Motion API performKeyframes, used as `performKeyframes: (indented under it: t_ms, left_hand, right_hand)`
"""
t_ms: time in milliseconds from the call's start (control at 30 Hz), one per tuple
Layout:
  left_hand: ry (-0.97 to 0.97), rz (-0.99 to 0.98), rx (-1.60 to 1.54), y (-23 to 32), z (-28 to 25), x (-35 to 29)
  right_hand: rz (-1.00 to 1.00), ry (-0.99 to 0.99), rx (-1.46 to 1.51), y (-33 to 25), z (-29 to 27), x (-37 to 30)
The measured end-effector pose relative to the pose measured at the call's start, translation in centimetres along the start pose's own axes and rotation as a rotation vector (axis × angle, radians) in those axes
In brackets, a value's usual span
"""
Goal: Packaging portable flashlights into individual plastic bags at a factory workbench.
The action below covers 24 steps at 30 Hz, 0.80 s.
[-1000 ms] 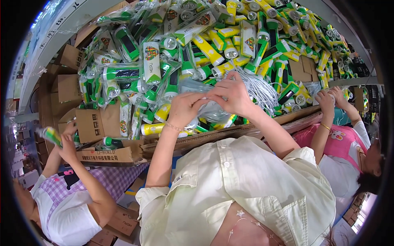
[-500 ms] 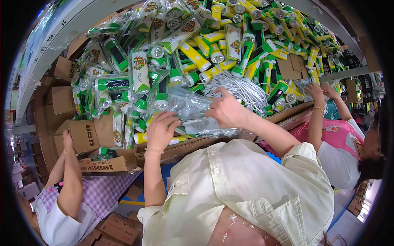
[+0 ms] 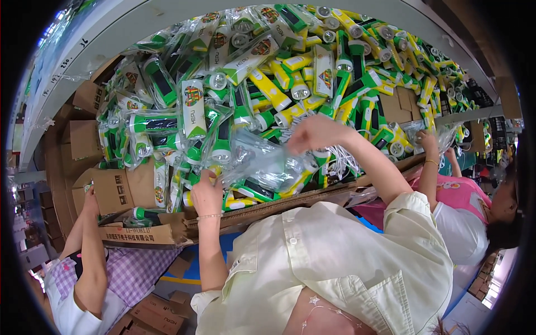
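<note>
Between my hands a clear plastic bag (image 3: 254, 158) stretches out, crumpled and slightly blurred. My right hand (image 3: 319, 134) is closed on the bag's right end, raised above the pile. At its other end, my left hand (image 3: 206, 192) pinches what looks like the bag's near left corner, close to the carton edge. Beneath the bag lie green-and-white flashlights (image 3: 254, 190). A bundle of white cords (image 3: 341, 163) rests on the pile, partly hidden by my right hand and forearm.
Bagged green flashlights (image 3: 194, 109) heap up at left, loose yellow ones (image 3: 268, 89) farther right. A cardboard edge (image 3: 268, 206) runs along the front. Co-workers' hands are at a carton (image 3: 111, 190) on the left and a clear bag (image 3: 414, 128) on the right.
My right hand has lifted and moved slightly right, drawing the bag up off the stack. My left hand has moved down and its spread fingers have closed. More of the flashlights underneath now show.
</note>
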State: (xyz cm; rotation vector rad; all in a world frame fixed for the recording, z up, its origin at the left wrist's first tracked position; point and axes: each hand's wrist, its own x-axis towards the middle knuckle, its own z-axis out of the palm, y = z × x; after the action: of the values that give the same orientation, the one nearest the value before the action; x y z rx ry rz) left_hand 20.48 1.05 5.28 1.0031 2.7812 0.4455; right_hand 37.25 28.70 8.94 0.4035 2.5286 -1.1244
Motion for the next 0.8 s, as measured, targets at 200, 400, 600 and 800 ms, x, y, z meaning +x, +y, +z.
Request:
performKeyframes:
  t_ms: [200, 400, 600, 800]
  left_hand:
    - [-0.145, -0.164, -0.441, 0.0, 2.0, 0.5]
    - [-0.310, -0.173, -0.699, 0.7, 1.3, 0.4]
    - [-0.301, -0.108, -0.684, 0.9, 0.8, 0.5]
    - [-0.254, -0.067, -0.650, 3.6, 0.3, 0.7]
  right_hand:
    - [0.201, 0.752, -0.620, 1.7, 1.7, 12.9]
    - [0.225, 0.666, -0.797, 5.9, 1.2, 16.4]
    - [-0.022, 0.454, -0.226, 0.7, -2.9, 6.6]
    - [-0.738, 0.628, 0.055, -5.0, -0.4, 0.1]
